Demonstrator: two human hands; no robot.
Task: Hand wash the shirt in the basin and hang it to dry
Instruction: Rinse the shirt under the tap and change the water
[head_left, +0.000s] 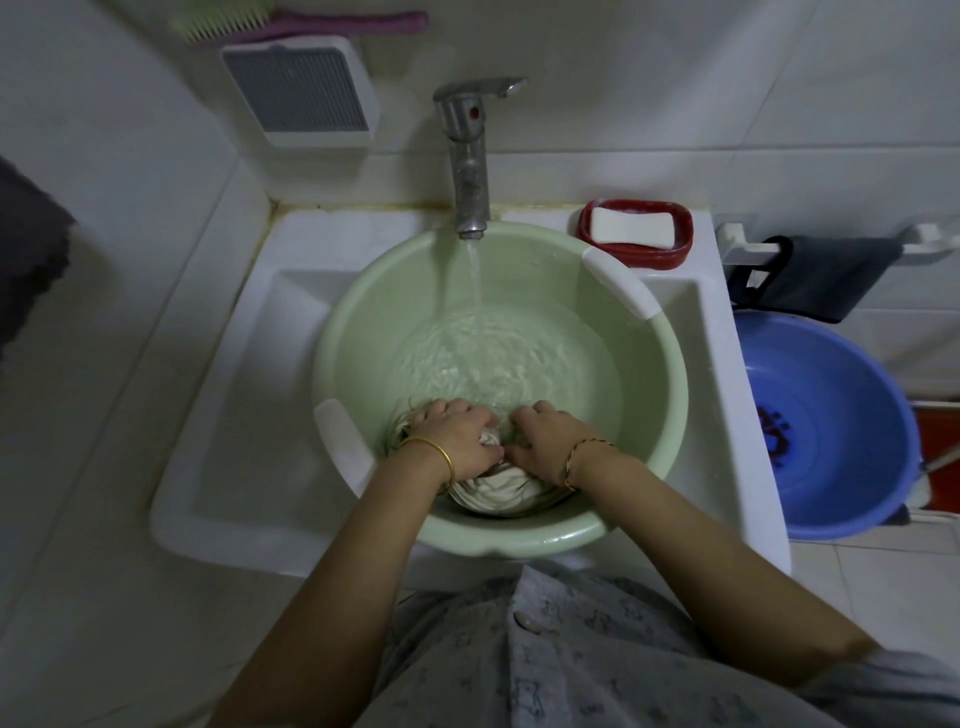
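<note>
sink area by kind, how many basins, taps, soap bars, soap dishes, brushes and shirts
basins: 2, the green basin and the blue basin
tap: 1
soap bar: 1
soap dish: 1
brush: 1
shirt: 1
total: 7

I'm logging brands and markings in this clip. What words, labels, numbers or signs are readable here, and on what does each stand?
No text can be read in this view.
Faucet: only a red dot, no letters.
Blue basin: a dark print on its bottom, too blurred to read.
Soap bar: no stamp visible.
Shirt: no label showing.
</note>
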